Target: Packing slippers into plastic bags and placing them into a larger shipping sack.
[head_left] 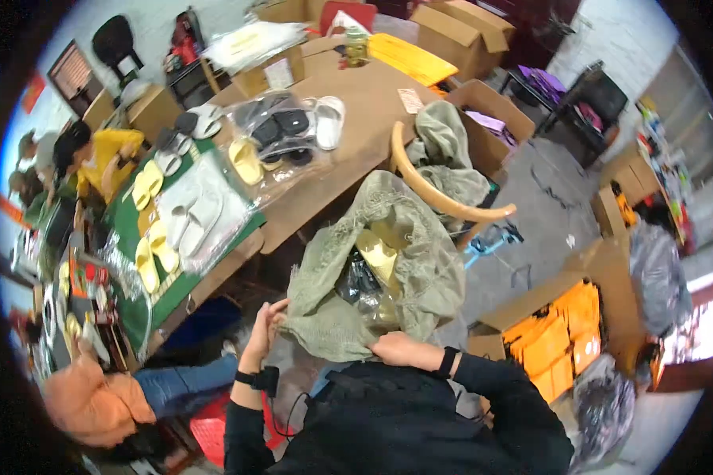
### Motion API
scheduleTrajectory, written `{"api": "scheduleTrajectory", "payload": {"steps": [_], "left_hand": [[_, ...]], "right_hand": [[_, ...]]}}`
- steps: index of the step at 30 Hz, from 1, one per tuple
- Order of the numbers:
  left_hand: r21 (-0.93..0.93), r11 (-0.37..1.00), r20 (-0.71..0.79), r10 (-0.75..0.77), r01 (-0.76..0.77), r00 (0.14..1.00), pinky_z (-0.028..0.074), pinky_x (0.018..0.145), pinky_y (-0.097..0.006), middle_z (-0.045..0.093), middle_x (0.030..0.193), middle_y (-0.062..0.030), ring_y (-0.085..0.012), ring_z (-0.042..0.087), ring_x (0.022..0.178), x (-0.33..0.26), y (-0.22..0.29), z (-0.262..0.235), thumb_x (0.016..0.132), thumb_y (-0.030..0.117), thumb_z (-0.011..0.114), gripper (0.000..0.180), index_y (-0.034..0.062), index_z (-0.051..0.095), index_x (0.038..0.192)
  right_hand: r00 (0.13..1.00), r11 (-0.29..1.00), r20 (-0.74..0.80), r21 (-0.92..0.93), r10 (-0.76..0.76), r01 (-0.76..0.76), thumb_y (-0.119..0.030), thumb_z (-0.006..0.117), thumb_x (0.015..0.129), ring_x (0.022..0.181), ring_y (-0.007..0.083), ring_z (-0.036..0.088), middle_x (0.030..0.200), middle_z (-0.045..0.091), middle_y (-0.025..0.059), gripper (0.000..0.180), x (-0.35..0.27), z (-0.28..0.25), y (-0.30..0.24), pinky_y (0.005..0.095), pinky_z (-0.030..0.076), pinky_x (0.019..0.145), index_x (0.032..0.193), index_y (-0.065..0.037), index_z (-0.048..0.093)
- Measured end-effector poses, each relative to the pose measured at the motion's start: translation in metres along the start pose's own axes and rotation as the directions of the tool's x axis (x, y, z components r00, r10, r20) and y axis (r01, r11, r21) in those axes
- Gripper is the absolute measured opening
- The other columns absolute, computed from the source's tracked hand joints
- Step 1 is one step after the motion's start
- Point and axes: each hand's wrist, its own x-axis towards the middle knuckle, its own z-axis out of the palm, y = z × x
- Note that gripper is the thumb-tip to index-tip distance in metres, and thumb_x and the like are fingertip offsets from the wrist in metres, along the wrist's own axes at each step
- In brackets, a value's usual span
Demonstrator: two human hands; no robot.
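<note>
A grey-green woven sack [325,273] gapes open in front of me, its frayed rim folded outward. Inside lie a yellow slipper [379,257] and black items [360,281] in clear plastic wrapping; their lower parts are hidden. My left hand [263,328] pinches the sack's rim at its left corner. At the near edge my right hand [404,351] is closed on the rim, fingers partly under the cloth. A curved wooden chair rail [444,202] stands just beyond the sack, with another bunched green sack [442,131] behind it.
On the brown table [364,95] lie bagged black slippers [281,127] and a white slipper [329,123]. Yellow slippers [146,265] rest on a green mat [127,210]. Right of me stands a carton [606,265] of orange packages [558,340]. A person in orange [95,400] sits at left.
</note>
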Motion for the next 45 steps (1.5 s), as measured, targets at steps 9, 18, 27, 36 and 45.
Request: {"api": "scheduleTrajectory", "payload": {"steps": [9,18,27,36,45], "left_hand": [[0.941,0.276,-0.097,-0.341,0.198,0.935,0.047,0.075,-0.043,0.06,0.095,-0.0244,-0.0395,0.057,0.091,0.034,-0.1,-0.081,0.073,0.033,0.057,0.04,-0.0012,0.063,0.092],[0.452,0.734,0.171,0.486,-0.507,0.857,0.045,0.078,-0.032,0.064,0.086,-0.0123,-0.0255,0.06,0.087,0.061,0.14,-0.006,0.074,0.009,0.048,0.028,-0.0067,0.059,0.095],[-0.663,0.699,0.269,-0.11,0.267,0.957,0.046,0.086,-0.045,0.055,0.111,-0.0166,-0.0317,0.056,0.098,0.074,0.122,-0.061,0.093,0.04,0.034,0.047,0.0006,0.047,0.116],[-0.567,0.773,0.204,-0.202,0.284,0.958,0.049,0.081,-0.04,0.057,0.109,-0.013,-0.0266,0.057,0.096,0.067,0.119,-0.063,0.092,0.045,0.035,0.051,0.0018,0.047,0.117],[-0.298,0.89,0.151,-0.313,0.345,0.938,0.046,0.087,-0.037,0.053,0.116,-0.013,-0.0239,0.055,0.102,0.084,0.168,0.001,0.093,0.045,0.034,0.054,0.0006,0.041,0.123]], "right_hand": [[0.912,0.46,-0.005,0.865,0.41,-0.202,-0.009,0.042,0.081,0.095,0.0258,0.056,0.11,0.056,0.021,0.033,0.037,0.069,-0.039,0.0355,0.043,0.082,0.111,0.0,0.052],[0.725,0.152,0.09,0.953,0.683,-0.262,-0.02,0.048,0.085,0.085,0.0147,0.052,0.095,0.06,0.0069,0.032,-0.022,-0.007,-0.033,0.0306,0.044,0.076,0.109,-0.001,0.056],[0.891,0.427,0.39,0.782,0.234,-0.454,-0.034,0.048,0.088,0.091,0.019,0.054,0.099,0.059,0.0101,0.039,-0.004,-0.023,-0.096,0.0304,0.041,0.082,0.11,-0.002,0.054],[0.766,-0.485,0.611,0.741,0.202,-0.463,-0.052,0.047,0.086,0.087,0.0157,0.058,0.116,0.053,0.0146,0.063,-0.049,0.047,0.053,0.036,0.05,0.067,0.128,-0.005,0.043],[0.825,0.848,-0.29,0.385,0.485,-0.364,-0.018,0.055,0.069,0.066,0.0305,0.058,0.081,0.061,0.0152,0.024,0.117,0.068,0.232,0.0416,0.041,0.051,0.091,-0.01,0.061]]}}
